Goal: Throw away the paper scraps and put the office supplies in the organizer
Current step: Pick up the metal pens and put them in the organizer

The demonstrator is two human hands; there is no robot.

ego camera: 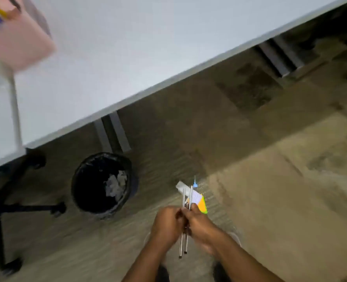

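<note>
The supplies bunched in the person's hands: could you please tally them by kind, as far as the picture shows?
Slim metal rods: 2
Yellow and orange sticky-note pad: 1
White paper piece: 1
Blue-tipped item, too blurred to name: 1
Total: 5, held between left hand and right hand.

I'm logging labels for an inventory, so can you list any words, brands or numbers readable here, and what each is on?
None can be read.
Pink organizer: no lettering shows; it is motion-blurred.
Bundle in the two hands: yellow, green and lined paper with two metal rulers; any marks are too blurred to read.
Bin: black liner and crumpled paper, no label visible.
</note>
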